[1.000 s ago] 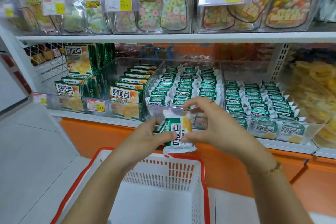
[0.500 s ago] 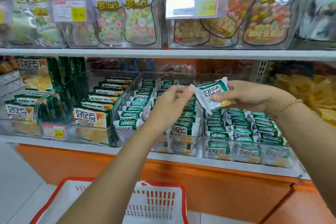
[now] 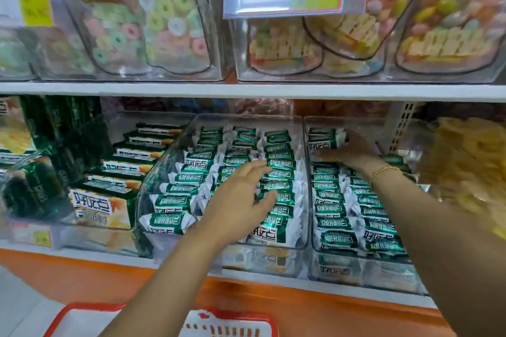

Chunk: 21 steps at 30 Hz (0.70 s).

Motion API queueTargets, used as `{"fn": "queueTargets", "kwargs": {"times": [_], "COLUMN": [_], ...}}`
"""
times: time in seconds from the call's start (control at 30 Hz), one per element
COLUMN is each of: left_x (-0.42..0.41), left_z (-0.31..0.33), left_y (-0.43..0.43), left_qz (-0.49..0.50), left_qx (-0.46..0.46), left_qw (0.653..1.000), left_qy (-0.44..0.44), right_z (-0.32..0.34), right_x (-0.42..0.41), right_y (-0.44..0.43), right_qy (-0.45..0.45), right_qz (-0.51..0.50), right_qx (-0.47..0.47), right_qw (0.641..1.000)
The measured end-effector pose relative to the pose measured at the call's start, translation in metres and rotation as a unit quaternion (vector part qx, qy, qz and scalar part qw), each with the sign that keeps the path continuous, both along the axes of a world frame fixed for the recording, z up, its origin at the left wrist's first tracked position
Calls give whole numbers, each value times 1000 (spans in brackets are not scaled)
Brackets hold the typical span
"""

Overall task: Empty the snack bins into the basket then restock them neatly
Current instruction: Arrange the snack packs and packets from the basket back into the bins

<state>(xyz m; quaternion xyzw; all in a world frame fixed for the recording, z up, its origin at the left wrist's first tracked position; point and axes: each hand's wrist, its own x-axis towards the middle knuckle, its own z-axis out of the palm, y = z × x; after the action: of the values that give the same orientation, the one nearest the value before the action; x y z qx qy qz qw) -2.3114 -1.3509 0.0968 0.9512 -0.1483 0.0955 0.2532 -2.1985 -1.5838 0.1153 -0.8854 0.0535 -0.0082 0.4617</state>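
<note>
At the bottom edge of the frame, only the rim of the red-and-white shopping basket (image 3: 241, 316) is in shot. Above it, at centre, the left hand (image 3: 238, 205) hovers low over the rows of green packets in the middle snack bin (image 3: 260, 257), its fingers (image 3: 257, 169) straight, slightly spread and holding nothing. Farther back, right of centre, the right hand (image 3: 350, 149), a gold bracelet (image 3: 383, 171) at its wrist, reaches to the rear of the right-hand snack bin (image 3: 364, 273) and grips one green snack packet (image 3: 321, 139) by its end. Both bins look nearly full, so this appears to be the restocking step. The next move would call for seating the packet in line with its column and letting go without upsetting its neighbours. Bags of ring-shaped sweets (image 3: 169, 27) fill the upper shelf (image 3: 246, 90) behind.
</note>
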Motion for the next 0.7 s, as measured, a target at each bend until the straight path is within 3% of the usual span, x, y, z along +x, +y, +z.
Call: {"fn": "queueTargets", "kwargs": {"times": [0.17, 0.43, 0.6, 0.7], "left_x": [-1, -3, -9, -35], "left_z": [1, 2, 4, 5], "left_y": [0, -2, -1, 6], "left_qz": [-4, -4, -14, -19], "left_qx": [-9, -7, -4, -71], "left_qw": [1000, 1000, 1000, 997], "left_qy": [-9, -13, 15, -28], "right_z": [2, 9, 26, 39], "right_x": [7, -5, -34, -65], "right_y": [-3, 10, 8, 12], "right_qy": [13, -2, 38, 18], "right_qz": [8, -3, -30, -30], "right_qx": [-134, -164, -107, -189], "right_qw": [991, 986, 993, 981]}}
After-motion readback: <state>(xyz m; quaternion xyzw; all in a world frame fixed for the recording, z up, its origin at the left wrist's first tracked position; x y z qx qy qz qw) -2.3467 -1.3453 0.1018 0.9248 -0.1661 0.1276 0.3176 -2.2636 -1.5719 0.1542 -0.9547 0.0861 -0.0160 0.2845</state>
